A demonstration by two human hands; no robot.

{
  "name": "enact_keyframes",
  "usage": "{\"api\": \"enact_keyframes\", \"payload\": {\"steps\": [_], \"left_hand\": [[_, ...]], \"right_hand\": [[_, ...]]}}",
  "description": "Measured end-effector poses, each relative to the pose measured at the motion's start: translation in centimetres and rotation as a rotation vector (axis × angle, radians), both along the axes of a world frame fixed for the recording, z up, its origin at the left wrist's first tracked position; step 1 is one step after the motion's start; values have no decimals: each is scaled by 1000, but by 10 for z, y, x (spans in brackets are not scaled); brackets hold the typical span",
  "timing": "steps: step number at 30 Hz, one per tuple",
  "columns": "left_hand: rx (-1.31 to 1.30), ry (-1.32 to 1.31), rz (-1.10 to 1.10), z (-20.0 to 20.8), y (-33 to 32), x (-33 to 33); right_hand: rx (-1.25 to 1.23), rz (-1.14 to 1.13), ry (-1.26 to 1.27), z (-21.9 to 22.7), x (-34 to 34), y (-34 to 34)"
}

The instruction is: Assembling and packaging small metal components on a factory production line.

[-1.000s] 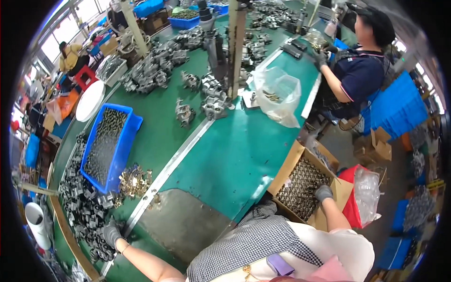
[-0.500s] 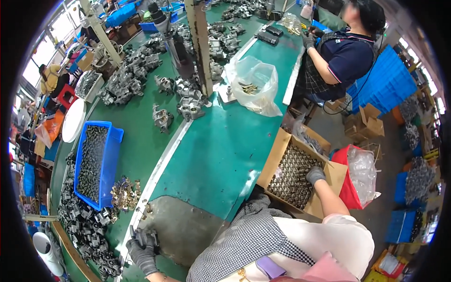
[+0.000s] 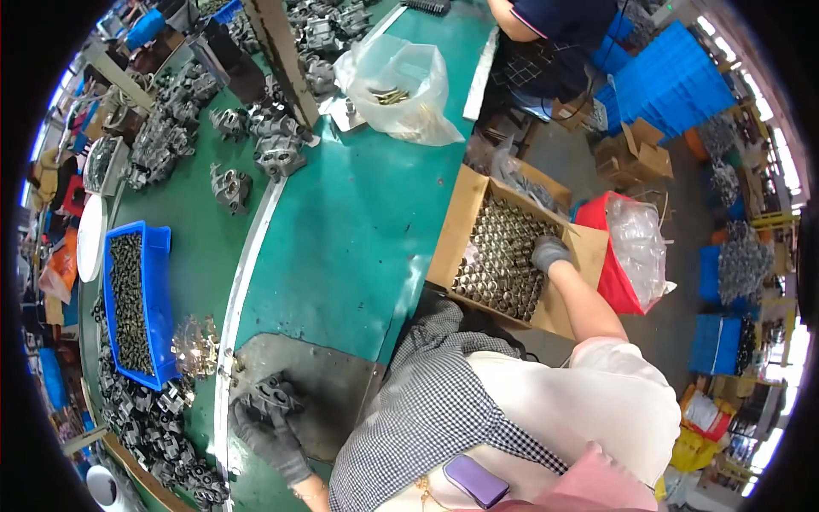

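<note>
My left hand [image 3: 271,439], in a dark grey glove, has its fingers closed on a dark grey metal casting [image 3: 275,394] above a bare grey plate [image 3: 328,388] at the near end of the green bench. My right hand [image 3: 550,253], also gloved, reaches into an open cardboard box [image 3: 448,243] at the right. Rows of small shiny cylindrical metal parts [image 3: 503,252] fill that box. The right fingers are curled together at the far right side of these parts, and what they hold, if anything, is hidden.
A blue bin [image 3: 162,299] of small dark parts stands left, beside brass-coloured pieces [image 3: 196,346] and piled castings [image 3: 153,435]. A clear bag [image 3: 409,85] of brass pins lies farther back, near a post [image 3: 281,60]. Right of the box is a red bag [image 3: 610,264]; a co-worker [image 3: 554,43] stands beyond.
The view has swung to the right, so the bench things sit farther left. The casting at my left hand now shows more of its top. My right hand stays in the box.
</note>
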State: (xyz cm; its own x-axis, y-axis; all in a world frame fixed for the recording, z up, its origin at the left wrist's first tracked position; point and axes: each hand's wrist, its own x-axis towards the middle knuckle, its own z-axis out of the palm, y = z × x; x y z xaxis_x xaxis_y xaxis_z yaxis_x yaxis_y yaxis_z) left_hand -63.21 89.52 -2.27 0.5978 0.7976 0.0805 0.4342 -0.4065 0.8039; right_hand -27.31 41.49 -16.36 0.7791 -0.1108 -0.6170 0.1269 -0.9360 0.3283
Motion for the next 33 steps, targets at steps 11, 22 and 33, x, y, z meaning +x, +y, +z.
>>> {"api": "enact_keyframes", "payload": {"steps": [11, 22, 33], "left_hand": [[103, 21, -189, -34, 5, 105], [302, -53, -525, -52, -15, 188], [433, -53, -524, -47, -18, 183]], "right_hand": [[504, 316, -227, 148, 8, 157], [703, 744, 123, 144, -35, 380], [1785, 546, 43, 211, -8, 377]]}}
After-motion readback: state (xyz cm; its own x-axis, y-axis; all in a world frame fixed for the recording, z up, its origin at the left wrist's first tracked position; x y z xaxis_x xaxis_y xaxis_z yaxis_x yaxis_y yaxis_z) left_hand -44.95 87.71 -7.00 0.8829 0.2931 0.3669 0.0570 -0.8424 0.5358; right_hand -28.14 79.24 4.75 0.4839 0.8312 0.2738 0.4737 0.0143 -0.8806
